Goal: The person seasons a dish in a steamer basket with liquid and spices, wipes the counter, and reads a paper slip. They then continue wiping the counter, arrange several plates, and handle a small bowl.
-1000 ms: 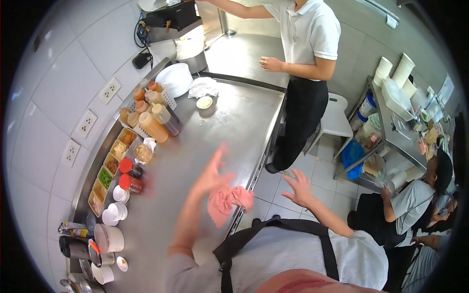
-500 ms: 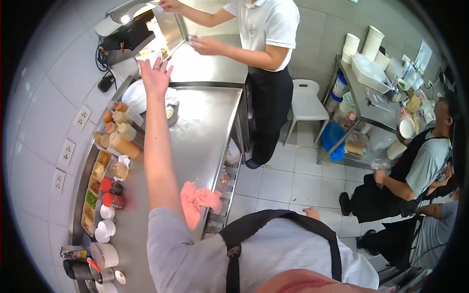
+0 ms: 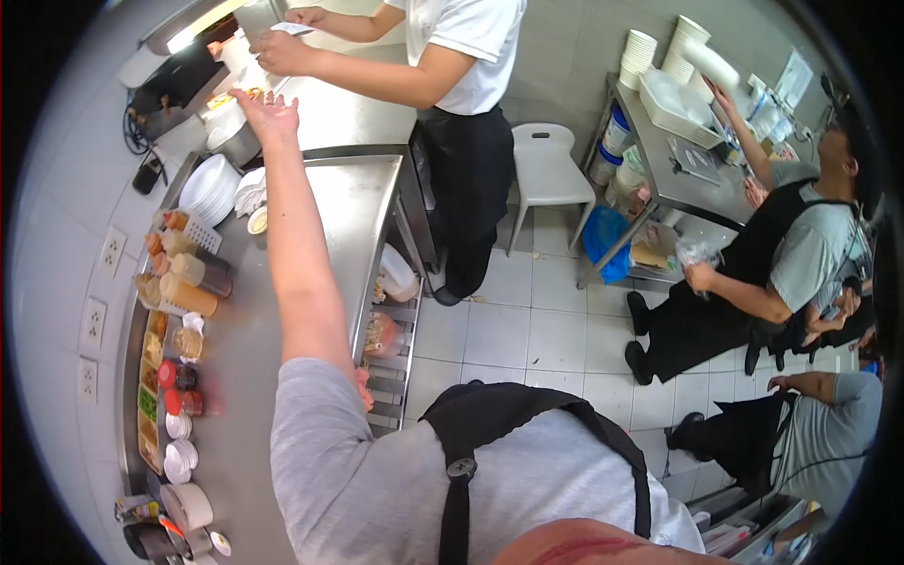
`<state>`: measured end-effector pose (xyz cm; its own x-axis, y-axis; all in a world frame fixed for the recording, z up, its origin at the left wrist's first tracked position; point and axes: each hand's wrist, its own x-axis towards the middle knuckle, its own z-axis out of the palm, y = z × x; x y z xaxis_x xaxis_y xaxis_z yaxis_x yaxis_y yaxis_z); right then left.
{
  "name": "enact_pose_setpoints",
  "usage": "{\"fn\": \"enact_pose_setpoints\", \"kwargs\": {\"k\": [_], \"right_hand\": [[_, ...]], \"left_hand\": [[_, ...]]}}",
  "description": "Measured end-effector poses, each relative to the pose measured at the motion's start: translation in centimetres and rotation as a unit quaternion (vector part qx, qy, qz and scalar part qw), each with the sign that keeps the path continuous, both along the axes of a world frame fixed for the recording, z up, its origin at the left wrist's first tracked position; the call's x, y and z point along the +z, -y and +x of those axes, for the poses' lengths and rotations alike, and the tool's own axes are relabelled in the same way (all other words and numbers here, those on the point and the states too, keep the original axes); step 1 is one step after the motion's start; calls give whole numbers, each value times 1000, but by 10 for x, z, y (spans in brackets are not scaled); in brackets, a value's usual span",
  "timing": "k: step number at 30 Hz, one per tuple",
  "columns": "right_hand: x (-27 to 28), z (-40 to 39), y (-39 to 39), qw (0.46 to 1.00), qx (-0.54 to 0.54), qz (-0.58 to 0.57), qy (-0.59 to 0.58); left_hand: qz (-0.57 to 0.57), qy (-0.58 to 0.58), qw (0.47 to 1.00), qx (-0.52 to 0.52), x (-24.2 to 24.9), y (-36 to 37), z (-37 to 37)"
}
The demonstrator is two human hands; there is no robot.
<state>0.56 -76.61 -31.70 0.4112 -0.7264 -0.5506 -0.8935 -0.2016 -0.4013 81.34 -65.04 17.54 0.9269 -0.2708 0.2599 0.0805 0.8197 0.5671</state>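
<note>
My left hand (image 3: 270,121) reaches far out over the steel counter (image 3: 245,377), palm up with the fingers apart, and I see nothing in it. Just beyond its fingertips is a dish with orange-yellow food (image 3: 220,101), partly covered by the hand. A pale round pot (image 3: 235,141) stands beside the wrist. Nearer to me are a stack of white plates (image 3: 209,191), a crumpled white cloth (image 3: 250,192) and a small bowl (image 3: 258,221). A bit of pink cloth (image 3: 363,388) shows past my upper arm. My right hand is out of sight.
Sauce bottles (image 3: 193,282), trays of toppings (image 3: 149,395) and red-lidded jars (image 3: 177,376) line the wall. A co-worker in a white shirt (image 3: 471,56) stands across the counter, holding something white. A white stool (image 3: 548,169) stands behind. Other co-workers are at the right by another table (image 3: 697,193).
My view has shifted; my left hand remains outstretched, now close to the food dish. The co-worker's hands have come together around a white item. Another co-worker raises an arm toward the stacked cups.
</note>
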Motion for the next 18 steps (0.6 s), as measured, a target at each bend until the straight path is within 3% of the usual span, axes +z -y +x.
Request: {"fn": "enact_pose_setpoints", "kwargs": {"k": [5,9,11,12,13,14,16,17,18], "right_hand": [[17,23,-19,999,-3,28,36],[34,34,-40,997,10,33,63],[40,36,-49,998,10,17,54],[30,35,-49,999,12,4,29],[19,35,-47,1000,15,-9,4],[12,33,-46,1000,-1,-17,5],[10,34,-41,998,-61,-19,-2],[10,40,-40,994,-106,-11,-9],[18,45,-40,993,-115,-25,-6]], "left_hand": [[-75,-87,993,-1,-13,15,-1],[-21,16,998,50,-28,22,-20],[-16,31,999,15,-57,25,5],[-7,-3,999,41,-63,28,-4],[12,-21,990,136,-79,34,13],[36,-112,977,178,-53,36,-45],[71,-83,978,178,-79,35,-25],[107,-132,951,258,-79,37,-29],[73,-64,957,272,-104,31,-4]]}}
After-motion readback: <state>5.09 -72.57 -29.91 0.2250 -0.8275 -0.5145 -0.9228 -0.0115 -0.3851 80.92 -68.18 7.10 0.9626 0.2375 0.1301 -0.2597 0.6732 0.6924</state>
